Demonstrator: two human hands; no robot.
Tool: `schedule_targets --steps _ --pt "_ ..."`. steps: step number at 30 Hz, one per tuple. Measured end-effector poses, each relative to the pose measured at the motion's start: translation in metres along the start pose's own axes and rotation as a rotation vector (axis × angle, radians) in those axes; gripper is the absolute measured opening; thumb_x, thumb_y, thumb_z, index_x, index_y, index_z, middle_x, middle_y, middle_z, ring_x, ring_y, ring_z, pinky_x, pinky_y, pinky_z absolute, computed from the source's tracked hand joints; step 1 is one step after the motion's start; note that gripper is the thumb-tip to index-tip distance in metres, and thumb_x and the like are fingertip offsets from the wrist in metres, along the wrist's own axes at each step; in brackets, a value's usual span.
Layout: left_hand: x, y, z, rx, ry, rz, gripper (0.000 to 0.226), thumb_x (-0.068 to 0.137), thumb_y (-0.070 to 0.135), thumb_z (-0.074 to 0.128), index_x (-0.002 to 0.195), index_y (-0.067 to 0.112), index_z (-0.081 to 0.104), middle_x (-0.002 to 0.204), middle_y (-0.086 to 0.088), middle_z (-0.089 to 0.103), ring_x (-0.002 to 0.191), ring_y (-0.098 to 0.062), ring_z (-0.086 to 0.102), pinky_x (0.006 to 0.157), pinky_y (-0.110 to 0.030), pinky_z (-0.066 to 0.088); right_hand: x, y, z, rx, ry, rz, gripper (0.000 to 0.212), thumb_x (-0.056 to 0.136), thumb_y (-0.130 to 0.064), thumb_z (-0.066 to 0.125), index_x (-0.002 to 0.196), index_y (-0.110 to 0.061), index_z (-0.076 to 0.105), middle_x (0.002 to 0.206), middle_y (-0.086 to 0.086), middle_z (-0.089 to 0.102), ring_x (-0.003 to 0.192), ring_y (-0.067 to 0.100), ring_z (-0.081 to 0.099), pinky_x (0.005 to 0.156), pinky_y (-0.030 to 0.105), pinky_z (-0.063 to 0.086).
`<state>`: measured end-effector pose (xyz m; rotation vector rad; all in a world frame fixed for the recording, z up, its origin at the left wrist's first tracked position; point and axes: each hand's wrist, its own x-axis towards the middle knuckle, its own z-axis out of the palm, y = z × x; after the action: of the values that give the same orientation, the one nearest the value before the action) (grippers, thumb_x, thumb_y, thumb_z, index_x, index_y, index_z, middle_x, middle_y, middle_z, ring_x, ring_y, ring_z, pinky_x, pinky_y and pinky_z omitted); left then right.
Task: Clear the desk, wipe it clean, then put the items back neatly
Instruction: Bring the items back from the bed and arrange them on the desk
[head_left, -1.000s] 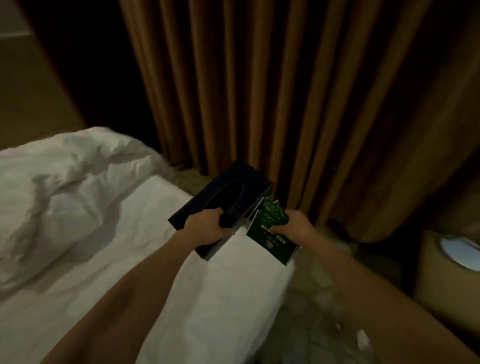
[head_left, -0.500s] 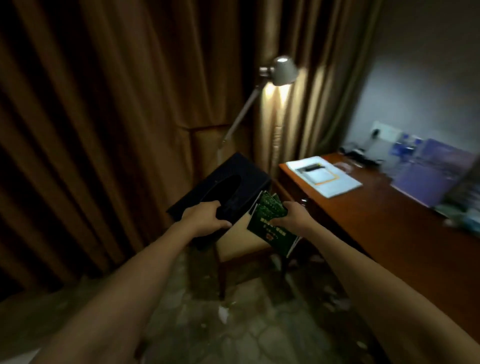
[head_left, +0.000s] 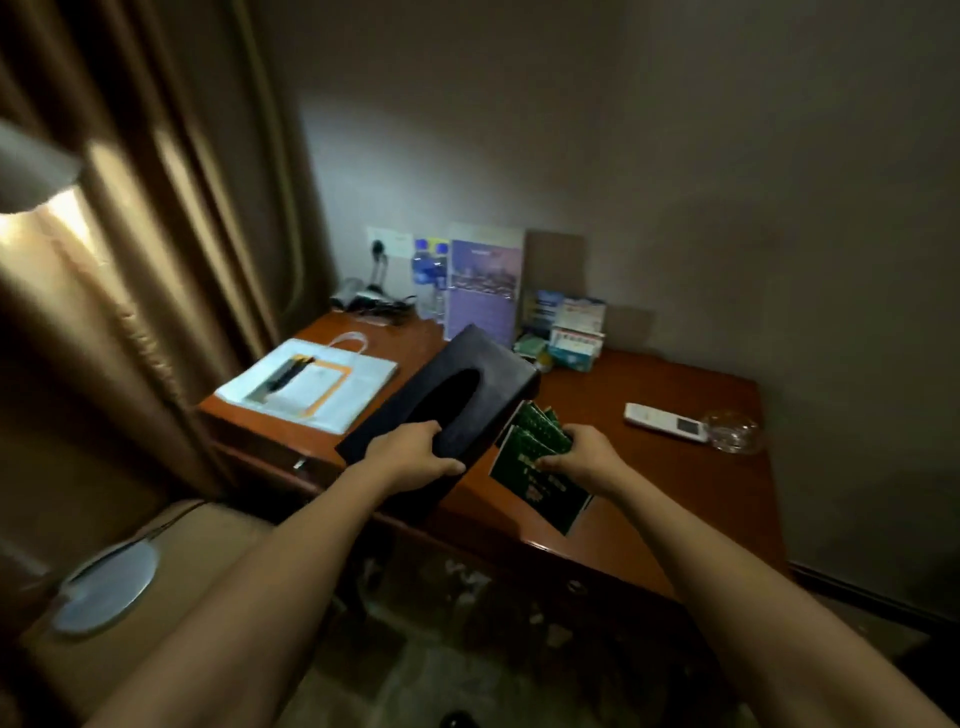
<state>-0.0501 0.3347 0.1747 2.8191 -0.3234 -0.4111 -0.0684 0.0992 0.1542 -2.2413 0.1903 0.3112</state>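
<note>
My left hand (head_left: 413, 457) grips the near end of a black tissue box (head_left: 457, 395) with an oval slot, held tilted above the front of the brown wooden desk (head_left: 649, 483). My right hand (head_left: 582, 457) pinches a fan of several green packets (head_left: 535, 467) just right of the box, over the desk's front edge.
On the desk lie a white paper bag (head_left: 311, 384) with pens at the left, a white remote (head_left: 665, 422) and a glass ashtray (head_left: 732, 431) at the right. Brochures (head_left: 485, 283), water bottles (head_left: 430, 275) and small boxes (head_left: 569, 332) line the back wall. A chair (head_left: 104, 587) stands lower left, beside the curtain.
The view has swung from the bed, past the curtain and lamp, round to the desk. Both hands keep their hold and now carry the box and packets over the desk.
</note>
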Motion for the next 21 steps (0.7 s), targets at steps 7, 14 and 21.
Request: schedule_targets --steps 7,14,21 --pt "0.160 0.041 0.016 0.133 -0.182 0.222 0.046 0.087 0.055 0.056 0.111 0.017 0.048 0.120 -0.006 0.057 0.105 -0.024 0.055 0.072 -0.036 0.041 0.083 0.053 -0.043 0.008 0.113 0.209 0.021 0.084 -0.018 0.070 0.098 -0.015 0.055 0.108 0.008 0.064 0.092 0.020 0.061 0.077 0.031 0.052" --pt "0.252 0.083 0.049 0.208 -0.325 0.333 0.072 0.087 0.054 0.057 0.142 0.013 0.034 0.144 -0.003 0.043 0.128 -0.022 0.045 0.094 -0.036 0.045 0.111 0.105 -0.059 0.015 0.064 0.435 0.029 0.083 -0.019 0.070 0.110 -0.013 0.058 0.111 0.005 0.064 0.102 0.020 0.062 0.091 0.038 0.052" --pt "0.293 0.093 0.091 0.212 -0.357 0.325 0.066 0.088 0.049 0.058 0.141 0.017 0.035 0.141 -0.001 0.047 0.127 -0.020 0.046 0.087 -0.032 0.045 0.159 0.150 -0.077 -0.086 -0.104 0.469 0.021 0.083 -0.021 0.071 0.097 -0.019 0.055 0.099 -0.002 0.058 0.091 0.014 0.056 0.077 0.027 0.047"
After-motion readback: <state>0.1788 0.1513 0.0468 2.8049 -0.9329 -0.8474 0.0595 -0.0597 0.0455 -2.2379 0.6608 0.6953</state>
